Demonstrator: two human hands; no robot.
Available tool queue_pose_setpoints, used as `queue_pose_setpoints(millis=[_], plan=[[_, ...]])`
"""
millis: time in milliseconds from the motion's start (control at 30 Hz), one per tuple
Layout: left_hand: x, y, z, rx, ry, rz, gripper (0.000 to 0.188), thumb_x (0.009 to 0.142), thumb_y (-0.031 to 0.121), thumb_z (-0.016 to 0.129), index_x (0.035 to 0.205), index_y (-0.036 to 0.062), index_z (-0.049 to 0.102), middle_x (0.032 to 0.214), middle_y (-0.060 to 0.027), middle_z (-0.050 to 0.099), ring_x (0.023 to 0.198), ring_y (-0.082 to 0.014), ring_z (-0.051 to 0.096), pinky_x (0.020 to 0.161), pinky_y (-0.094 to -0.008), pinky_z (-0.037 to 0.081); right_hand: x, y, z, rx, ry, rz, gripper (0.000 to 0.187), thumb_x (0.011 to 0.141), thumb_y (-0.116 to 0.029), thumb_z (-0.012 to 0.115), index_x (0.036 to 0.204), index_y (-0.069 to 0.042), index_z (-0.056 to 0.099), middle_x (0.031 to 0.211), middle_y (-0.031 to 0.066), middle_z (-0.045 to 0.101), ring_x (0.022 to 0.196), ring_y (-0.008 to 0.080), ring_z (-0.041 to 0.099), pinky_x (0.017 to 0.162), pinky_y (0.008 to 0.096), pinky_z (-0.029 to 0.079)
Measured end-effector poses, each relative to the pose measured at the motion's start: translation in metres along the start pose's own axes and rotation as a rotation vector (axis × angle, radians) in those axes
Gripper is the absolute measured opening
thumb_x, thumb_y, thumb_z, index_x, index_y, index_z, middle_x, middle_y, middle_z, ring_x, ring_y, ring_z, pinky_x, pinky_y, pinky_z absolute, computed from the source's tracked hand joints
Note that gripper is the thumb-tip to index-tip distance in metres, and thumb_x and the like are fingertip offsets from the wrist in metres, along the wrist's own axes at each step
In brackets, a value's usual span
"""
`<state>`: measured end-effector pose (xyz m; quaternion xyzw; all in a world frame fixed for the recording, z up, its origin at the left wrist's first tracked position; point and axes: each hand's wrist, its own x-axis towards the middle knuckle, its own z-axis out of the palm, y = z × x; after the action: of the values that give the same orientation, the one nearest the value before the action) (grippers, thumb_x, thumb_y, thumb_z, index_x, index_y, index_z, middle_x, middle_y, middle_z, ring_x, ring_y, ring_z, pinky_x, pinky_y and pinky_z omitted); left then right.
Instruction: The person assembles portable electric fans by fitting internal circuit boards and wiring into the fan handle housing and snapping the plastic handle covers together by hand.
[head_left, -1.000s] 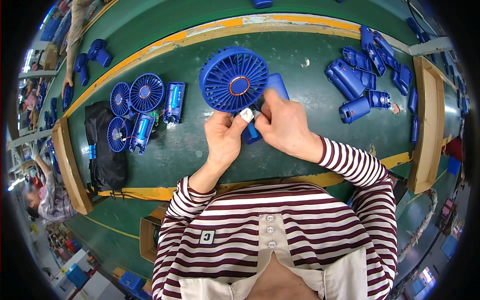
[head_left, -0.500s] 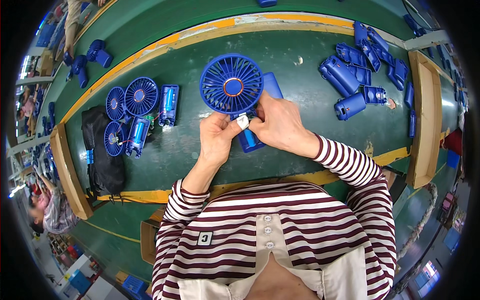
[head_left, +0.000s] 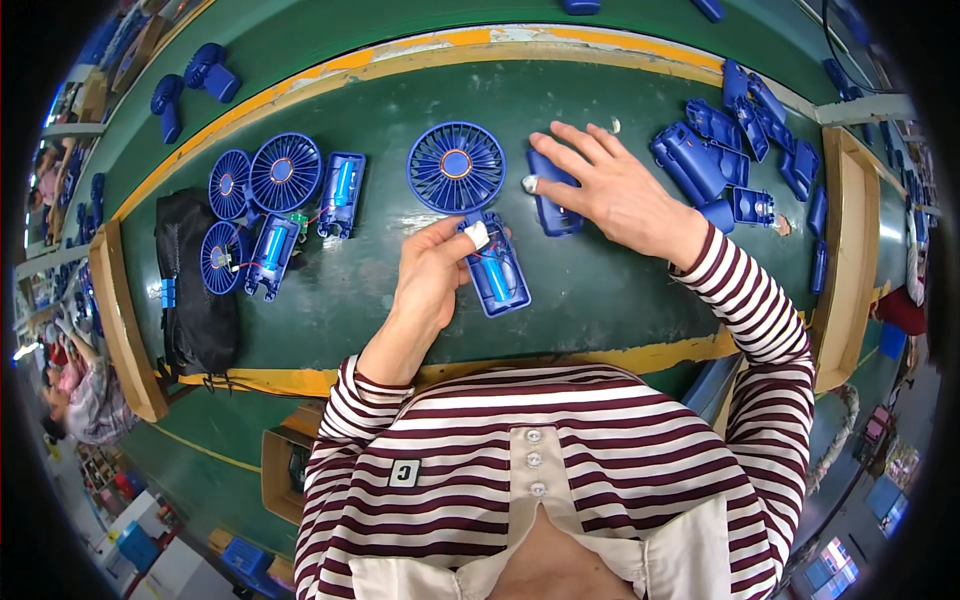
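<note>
A blue handheld fan (head_left: 457,166) lies in front of me, its round grille pointing away. Its handle half (head_left: 510,294) is uncovered and shows a light-blue battery cell and thin wires. My left hand (head_left: 430,270) pinches the fan at its neck, with a white wrap on the thumb. Just right of it, a blue handle cover (head_left: 556,212) rests on the green bench. Over that cover my right hand (head_left: 628,200) is spread, its wrapped thumb at the cover's left edge and its fingers apart beyond it.
More fans (head_left: 286,172) with uncovered handles and batteries lie at left, beside a black bag (head_left: 205,335). A pile of blue handle shells (head_left: 690,165) sits at right. Cardboard trays (head_left: 848,250) stand at the bench ends. Finished-looking fans (head_left: 212,72) lie beyond the yellow edge.
My right hand has left the fan's neck and moved right onto the blue cover. The fan has come down slightly toward me, still in my left hand.
</note>
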<state>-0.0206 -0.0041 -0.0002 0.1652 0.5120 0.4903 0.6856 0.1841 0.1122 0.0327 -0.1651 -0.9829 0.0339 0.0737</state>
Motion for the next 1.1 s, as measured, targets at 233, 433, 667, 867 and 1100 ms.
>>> queue_pose_setpoints(millis=[233,433,667,867,1100], plan=[[-0.007,0.001,0.003,0.005,0.023,-0.069,0.027,0.084,0.007,0.048,0.106,-0.0073,0.052,0.096,-0.0175,0.062,0.084,-0.0252,0.063,0.074,-0.0365,0.052,-0.002,-0.024,0.010,-0.098,0.068,0.366,0.039,0.059,-0.027,0.072,0.078,0.004,0.059,0.113,0.0189,0.050,0.102,0.0305,0.048,0.081,0.0382,0.041],[-0.009,-0.001,0.010,-0.011,0.025,-0.081,0.028,0.082,0.005,0.046,0.107,-0.0071,0.051,0.099,-0.0180,0.061,0.089,-0.0237,0.062,0.077,-0.0382,0.051,-0.013,-0.051,0.000,0.020,0.056,0.521,0.058,0.057,-0.019,0.073,0.106,0.003,0.051,0.107,0.0166,0.052,0.090,0.0302,0.051,0.074,0.0373,0.044],[-0.008,-0.004,0.011,-0.094,0.018,-0.065,0.028,0.082,0.005,0.045,0.106,-0.0075,0.051,0.100,-0.0202,0.060,0.090,-0.0240,0.062,0.078,-0.0384,0.051,-0.016,-0.061,0.013,0.032,0.066,0.517,0.055,0.058,-0.012,0.070,0.107,0.004,0.051,0.096,0.0157,0.055,0.084,0.0302,0.052,0.073,0.0360,0.046],[-0.008,-0.005,0.013,-0.098,0.031,-0.073,0.026,0.083,0.008,0.045,0.104,-0.0071,0.051,0.097,-0.0184,0.061,0.087,-0.0235,0.062,0.075,-0.0372,0.052,-0.011,-0.071,-0.007,0.232,0.191,0.626,0.049,0.060,-0.017,0.066,0.101,0.007,0.055,0.081,0.0156,0.054,0.075,0.0308,0.055,0.065,0.0389,0.047],[-0.010,-0.004,0.013,-0.259,0.009,-0.072,0.035,0.088,0.029,0.045,0.105,-0.0005,0.049,0.100,-0.0113,0.057,0.088,-0.0208,0.059,0.072,-0.0376,0.051,0.005,-0.098,-0.025,0.376,0.117,0.558,0.044,0.060,-0.017,0.065,0.097,0.005,0.055,0.077,0.0147,0.054,0.065,0.0305,0.058,0.056,0.0385,0.048]])
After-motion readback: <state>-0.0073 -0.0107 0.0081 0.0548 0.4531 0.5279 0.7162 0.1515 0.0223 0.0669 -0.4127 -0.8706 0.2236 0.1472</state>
